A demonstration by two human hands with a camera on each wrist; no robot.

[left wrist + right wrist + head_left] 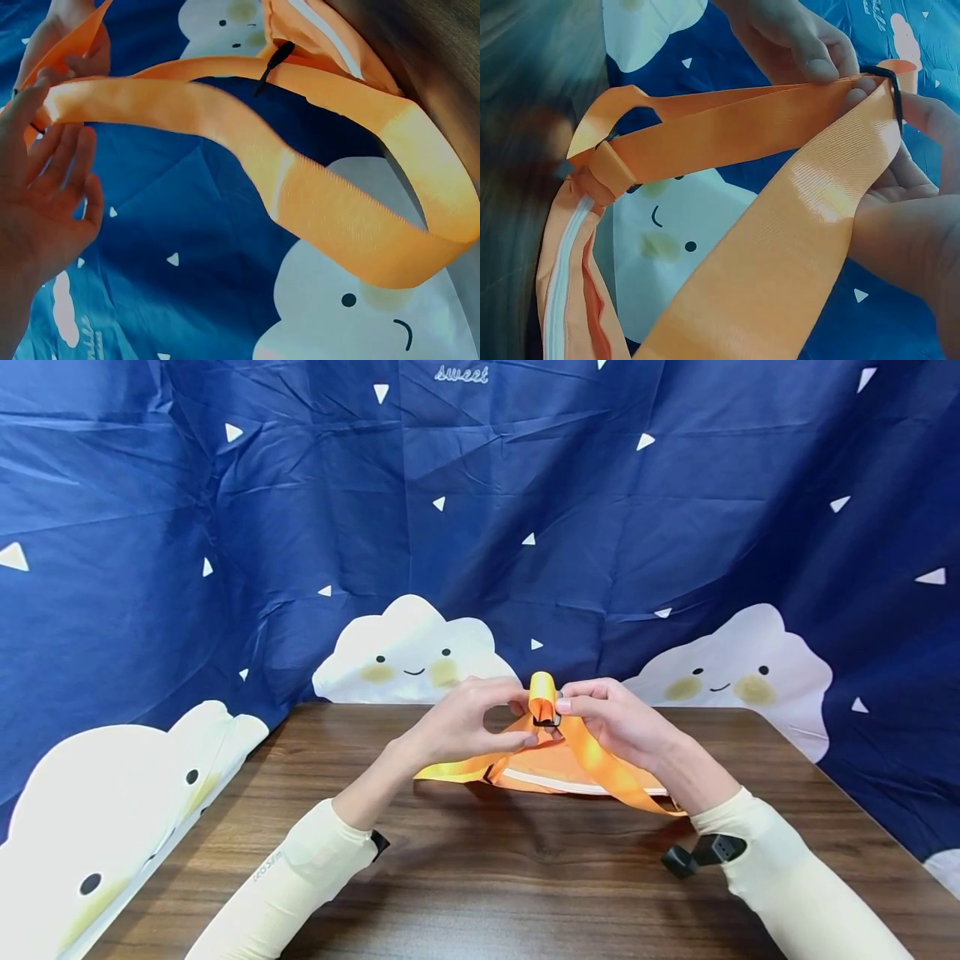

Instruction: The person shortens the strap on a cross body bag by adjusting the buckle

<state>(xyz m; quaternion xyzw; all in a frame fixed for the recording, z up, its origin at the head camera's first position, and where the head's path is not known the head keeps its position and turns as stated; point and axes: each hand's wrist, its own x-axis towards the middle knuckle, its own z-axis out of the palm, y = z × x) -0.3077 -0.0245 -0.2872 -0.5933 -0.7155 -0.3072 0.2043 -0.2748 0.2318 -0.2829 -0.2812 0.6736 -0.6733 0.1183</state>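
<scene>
An orange bag (pixel 573 768) with a white zipper lies on the table, its wide orange strap (pixel 300 187) lifted above it. The strap runs through a black slider buckle (pixel 895 94), and a short loop of it stands up there. My left hand (pixel 472 718) pinches the strap beside the buckle between thumb and fingers. From the other side, my right hand (pixel 618 722) grips the buckle and the webbing at it, thumb in front and fingers behind. The right wrist view shows the strap hanging down from the buckle towards the camera.
A dark wood-grain table (pixel 480 877) lies beneath both forearms. Behind it hangs a blue cloth (pixel 480 510) with white triangles and smiling clouds. A second black strap fitting (pixel 276 64) sits near the bag's end. Each wrist bears a black device.
</scene>
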